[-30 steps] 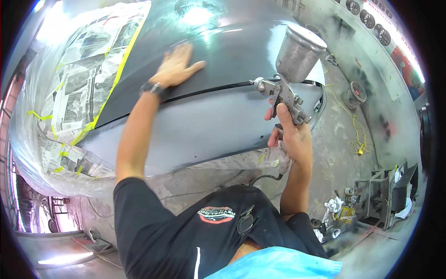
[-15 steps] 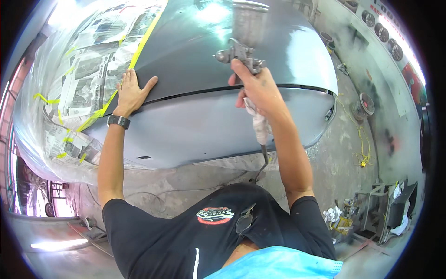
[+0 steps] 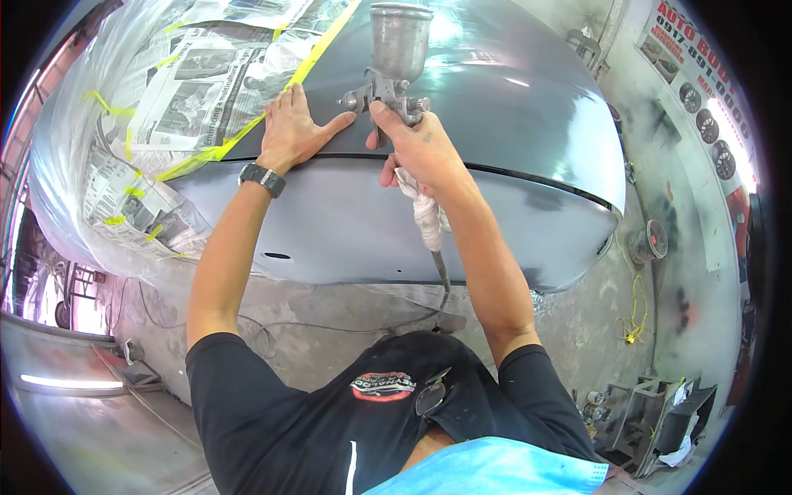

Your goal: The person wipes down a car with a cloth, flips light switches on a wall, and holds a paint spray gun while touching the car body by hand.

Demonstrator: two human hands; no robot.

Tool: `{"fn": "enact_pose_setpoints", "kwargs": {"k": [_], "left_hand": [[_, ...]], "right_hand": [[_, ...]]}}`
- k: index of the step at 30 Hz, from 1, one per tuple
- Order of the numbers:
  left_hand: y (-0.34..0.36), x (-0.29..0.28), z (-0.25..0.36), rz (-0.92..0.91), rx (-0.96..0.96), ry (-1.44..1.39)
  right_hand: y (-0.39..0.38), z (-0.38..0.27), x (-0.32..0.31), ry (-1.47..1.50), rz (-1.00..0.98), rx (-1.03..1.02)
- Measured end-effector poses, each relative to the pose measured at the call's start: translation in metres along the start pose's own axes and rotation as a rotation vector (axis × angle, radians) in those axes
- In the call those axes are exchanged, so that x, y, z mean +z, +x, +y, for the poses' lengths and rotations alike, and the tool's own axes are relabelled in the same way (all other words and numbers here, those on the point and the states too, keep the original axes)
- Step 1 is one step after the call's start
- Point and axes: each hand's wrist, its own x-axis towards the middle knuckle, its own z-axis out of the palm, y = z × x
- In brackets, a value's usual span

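Note:
A metal spray gun [image 3: 388,95] with a silver cup on top is gripped in my right hand [image 3: 425,148], its nozzle pointing left. White cloth [image 3: 425,219] wraps the hose joint under the handle, and a dark hose runs down from it. Flat against the grey car panel [image 3: 495,107], beside the yellow tape edge [image 3: 326,41], lies my left hand [image 3: 293,132], fingers stretched out and thumb spread toward the gun. It wears a dark wristwatch [image 3: 264,178]. Below the dark seam, a lighter grey lower panel [image 3: 346,219] curves down.
Newspaper [image 3: 198,91] and clear plastic sheeting [image 3: 62,181] cover the car's left part. The air hose [image 3: 330,328] trails over the concrete floor. A yellow cord [image 3: 635,309] and a round container [image 3: 649,242] lie at right; a metal stand [image 3: 652,421] stands lower right.
The spray gun and my right hand have shifted left, nearer my left hand. The view has turned, so the car sits farther right; my left hand still rests flat by the tape.

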Motion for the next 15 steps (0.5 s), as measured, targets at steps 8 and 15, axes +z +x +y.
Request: {"fn": "enact_pose_setpoints", "kwargs": {"k": [8, 15], "left_hand": [[0.003, -0.001, 0.003, -0.122, -0.006, 0.104], [0.012, 0.007, 0.020, -0.174, -0.067, 0.132]], "right_hand": [[-0.011, 0.012, -0.045, -0.010, 0.196, -0.009], [-0.021, 0.024, -0.142, 0.013, 0.442, -0.041]]}}
